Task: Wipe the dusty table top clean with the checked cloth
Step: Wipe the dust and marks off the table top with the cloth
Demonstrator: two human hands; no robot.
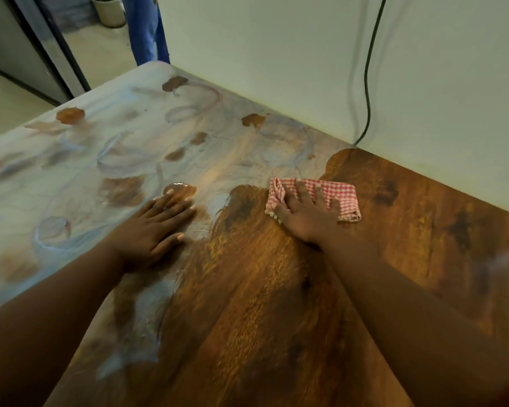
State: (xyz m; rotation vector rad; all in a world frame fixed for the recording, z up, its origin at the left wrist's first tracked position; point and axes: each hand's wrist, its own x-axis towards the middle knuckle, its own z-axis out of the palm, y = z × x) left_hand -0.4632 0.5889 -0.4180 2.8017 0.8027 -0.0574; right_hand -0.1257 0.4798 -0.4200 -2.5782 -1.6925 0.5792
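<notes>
The right hand (304, 212) is pressing the cloth (340, 198) flat under spread fingers at the dust's edge, the left hand (156, 224) is resting open-fingered on the table (262, 289), bare wood lying behind the fingers and thick dust ahead, leaving roughly half unwiped.

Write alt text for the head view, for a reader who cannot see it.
The right hand presses a folded checked cloth on a wooden table top, wiped bare at right, grey with dust at left. The left hand rests flat on the dusty part.
</notes>
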